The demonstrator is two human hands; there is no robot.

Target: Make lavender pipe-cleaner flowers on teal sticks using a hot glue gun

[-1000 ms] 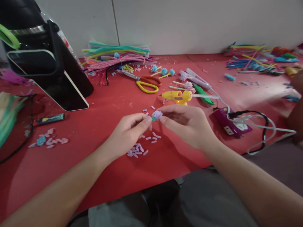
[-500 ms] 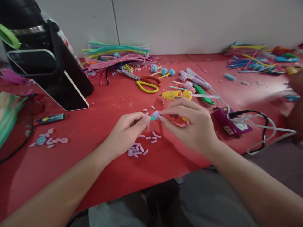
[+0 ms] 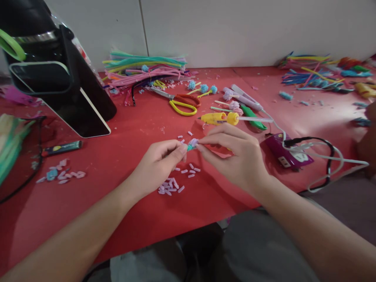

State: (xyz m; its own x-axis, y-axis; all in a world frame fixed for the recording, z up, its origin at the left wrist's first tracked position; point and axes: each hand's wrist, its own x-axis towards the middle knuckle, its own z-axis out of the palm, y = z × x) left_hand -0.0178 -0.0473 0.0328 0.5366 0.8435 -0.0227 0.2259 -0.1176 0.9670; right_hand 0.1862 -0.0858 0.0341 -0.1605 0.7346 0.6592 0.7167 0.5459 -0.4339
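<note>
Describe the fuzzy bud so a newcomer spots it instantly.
Above the red table, find the left hand and right hand. The fuzzy bud is held between them. Its purple top joins a blue-green base, unlike the loose, plain purple bits.

The small flower (image 3: 193, 143) has 2 colours: a lilac, fuzzy-looking head and a teal green lower end. It is pinched between 2 hands above the red table (image 3: 141, 223), lying aslant, lilac end to the right and slightly higher. The left hand (image 3: 157, 160) grips the green end; the right hand (image 3: 237, 156) has its fingertips at the lilac end. Short lilac pieces (image 3: 169, 186) lie loose on the table, some heaped.
</note>
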